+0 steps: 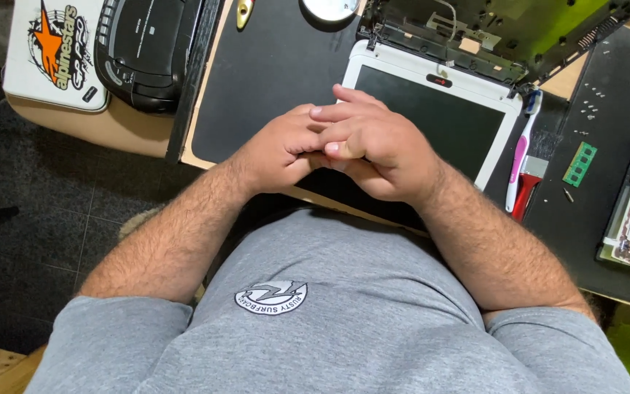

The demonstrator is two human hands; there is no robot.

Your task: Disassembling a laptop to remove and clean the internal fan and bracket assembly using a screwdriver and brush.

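Landmark: white-framed laptop screen panel (432, 117), lying flat on the black mat (271, 80) of the worktop (111, 131).
Left hand (282, 149): over the panel's near-left corner, fingers curled; grip holds no object, only the other hand's fingers.
Right hand (373, 142): laid over the left, fingers pointing left across it; grip closed on nothing but the left hand.
Relation: panel lies just beyond and to the right of the clasped hands; right hand is the nearer, partly covering the panel's near edge.
Panel long axis: runs from far-left to near-right, slanted to the worktop edge.
Beyond panel: opened dark laptop base (504, 29), hinged to its far edge.
Right of panel: pink-and-white toothbrush (517, 157), red-handled brush (526, 191), green memory module (580, 164), loose screws (588, 109).
Left of panel: black radio (147, 47).
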